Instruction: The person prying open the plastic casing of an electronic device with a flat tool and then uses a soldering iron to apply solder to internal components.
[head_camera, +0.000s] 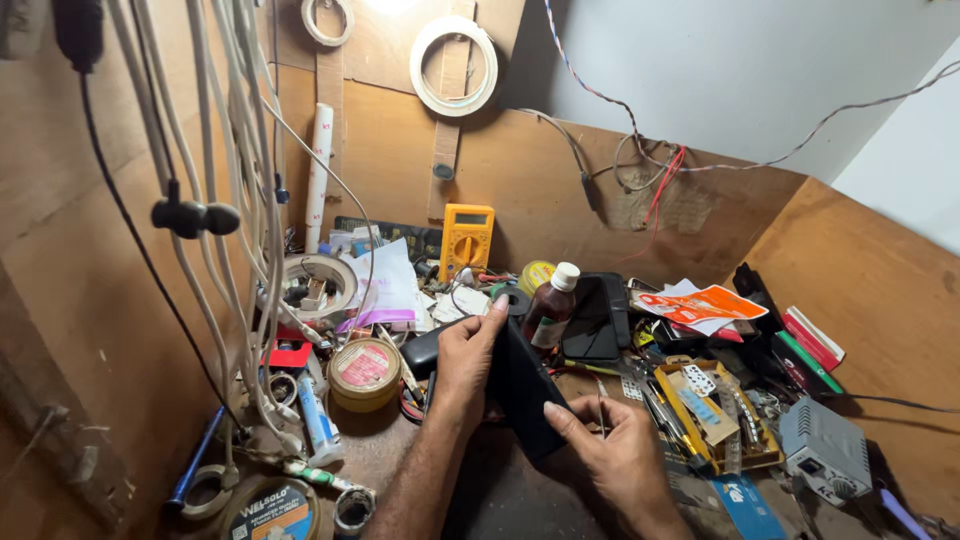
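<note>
Brown plywood panels (560, 190) behind a cluttered workbench (520, 500), pale wall (760, 70) above.

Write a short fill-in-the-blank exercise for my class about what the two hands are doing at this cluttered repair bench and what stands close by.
1. The left hand and the right hand together hold a flat ____ phone.
2. Leaning against the back board is a ____ multimeter.
3. The brown bottle just behind the phone has a ____ cap.
4. High on the board hangs a white roll of ____.

Missing words: black; yellow; white; tape
</note>
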